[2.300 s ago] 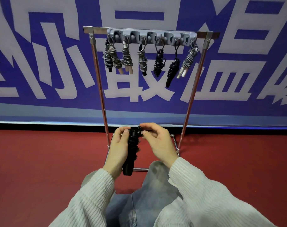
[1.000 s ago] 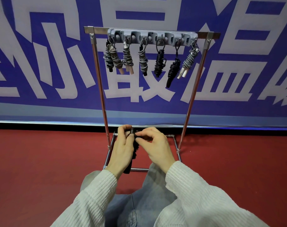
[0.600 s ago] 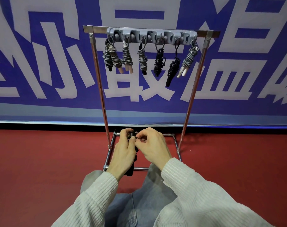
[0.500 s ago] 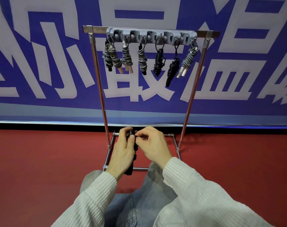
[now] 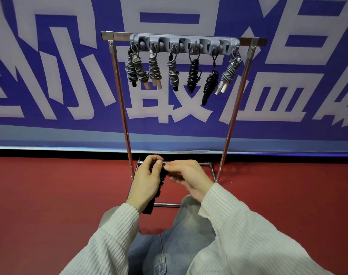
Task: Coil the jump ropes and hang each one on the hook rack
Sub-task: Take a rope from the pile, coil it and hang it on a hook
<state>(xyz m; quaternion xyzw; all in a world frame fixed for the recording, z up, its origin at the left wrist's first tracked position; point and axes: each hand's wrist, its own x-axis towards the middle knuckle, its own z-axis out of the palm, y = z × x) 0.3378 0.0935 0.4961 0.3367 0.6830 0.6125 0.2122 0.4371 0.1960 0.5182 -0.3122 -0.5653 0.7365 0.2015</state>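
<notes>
Head view: the left hand (image 5: 146, 180) wraps its curled fingers around a black coiled jump rope bundle (image 5: 156, 190), held upright low before the grey plastic hook rack (image 5: 184, 45). The right hand (image 5: 189, 175) pinches the bundle's top with thumb and fingertips.

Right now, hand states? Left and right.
Left hand: grips the coiled black jump rope.
Right hand: pinches the rope's top end.

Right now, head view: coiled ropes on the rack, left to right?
Two overlapping grey coils at far left skipped. Then grey rope with wooden handles → grey rope with black handle → black rope → longer black rope → grey rope with white handles.
</notes>
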